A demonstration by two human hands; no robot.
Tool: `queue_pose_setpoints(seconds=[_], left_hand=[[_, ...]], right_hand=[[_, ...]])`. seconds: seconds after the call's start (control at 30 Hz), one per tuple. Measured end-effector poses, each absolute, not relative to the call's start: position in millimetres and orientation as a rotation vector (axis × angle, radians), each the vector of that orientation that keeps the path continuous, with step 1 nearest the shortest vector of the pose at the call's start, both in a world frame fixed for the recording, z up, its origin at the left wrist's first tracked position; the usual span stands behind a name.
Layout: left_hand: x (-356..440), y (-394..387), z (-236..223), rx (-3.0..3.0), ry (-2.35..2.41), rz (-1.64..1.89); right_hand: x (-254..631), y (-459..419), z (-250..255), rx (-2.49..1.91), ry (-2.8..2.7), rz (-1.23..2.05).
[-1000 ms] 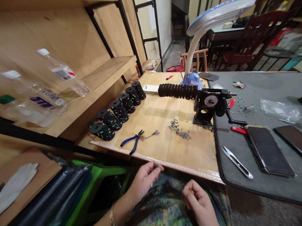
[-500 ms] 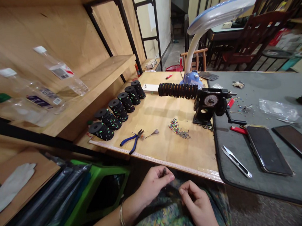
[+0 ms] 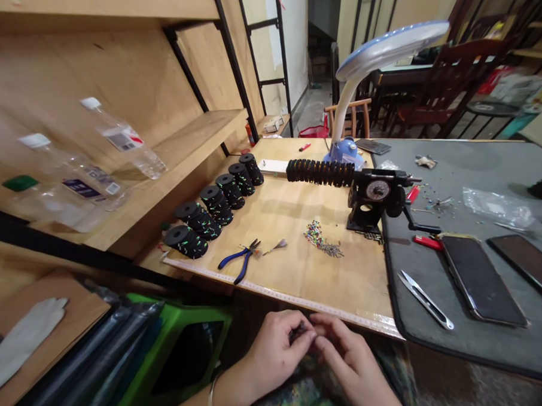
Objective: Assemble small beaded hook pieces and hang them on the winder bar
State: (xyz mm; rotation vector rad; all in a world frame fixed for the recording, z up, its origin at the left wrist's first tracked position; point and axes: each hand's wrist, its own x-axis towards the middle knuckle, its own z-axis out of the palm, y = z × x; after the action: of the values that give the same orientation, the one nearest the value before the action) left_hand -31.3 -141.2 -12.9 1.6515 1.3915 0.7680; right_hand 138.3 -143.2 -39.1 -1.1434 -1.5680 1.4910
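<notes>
My left hand (image 3: 277, 350) is in front of the table's near edge, its thumb and fingers pinched on a small dark thing (image 3: 298, 330) too small to name. Close beside it, almost touching, my right hand (image 3: 347, 353) has thumb and forefinger drawn together; what they hold, if anything, I cannot make out. On the wooden table (image 3: 286, 275) beyond lie blue-handled pliers (image 3: 238, 262), a small pale tuft (image 3: 280, 245), a pile of coloured beads (image 3: 313, 232) and small metal pieces (image 3: 332, 249).
Several black spools (image 3: 186, 241) line the table's left side. A black hand-cranked winder (image 3: 372, 198) carries a row of black rings (image 3: 319, 172). A desk lamp (image 3: 345, 152) stands behind. Thread snips (image 3: 426, 301) and a phone (image 3: 483, 278) lie on the grey mat (image 3: 412, 257).
My right hand has moved left and up to my left hand, closing the gap between them. The view has tilted slightly, so the table sits lower.
</notes>
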Motion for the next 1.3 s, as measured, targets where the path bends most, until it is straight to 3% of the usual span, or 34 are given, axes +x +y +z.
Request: queue_pose_setpoints(seconds=[0.27, 0.43, 0.7, 0.93, 1.3], left_hand=[[-38, -131, -8, 1.804, 1.412, 0.721], [-58, -98, -6, 2.057, 1.653, 0.751], [-64, -56, -8, 2.293, 1.804, 0.432], [-23, -40, 29, 2.363, 1.755, 0.637], [71, 32, 5, 2.122, 1.859, 0.114]], right_hand=[[135, -141, -54, -1.23, -1.692, 1.26], [145, -140, -57, -1.319, -1.317, 1.29], [170, -147, -53, -1.41, -0.942, 1.369], [165, -150, -62, -1.333, -0.838, 1.435], [162, -153, -65, -1.276, -0.796, 1.575]])
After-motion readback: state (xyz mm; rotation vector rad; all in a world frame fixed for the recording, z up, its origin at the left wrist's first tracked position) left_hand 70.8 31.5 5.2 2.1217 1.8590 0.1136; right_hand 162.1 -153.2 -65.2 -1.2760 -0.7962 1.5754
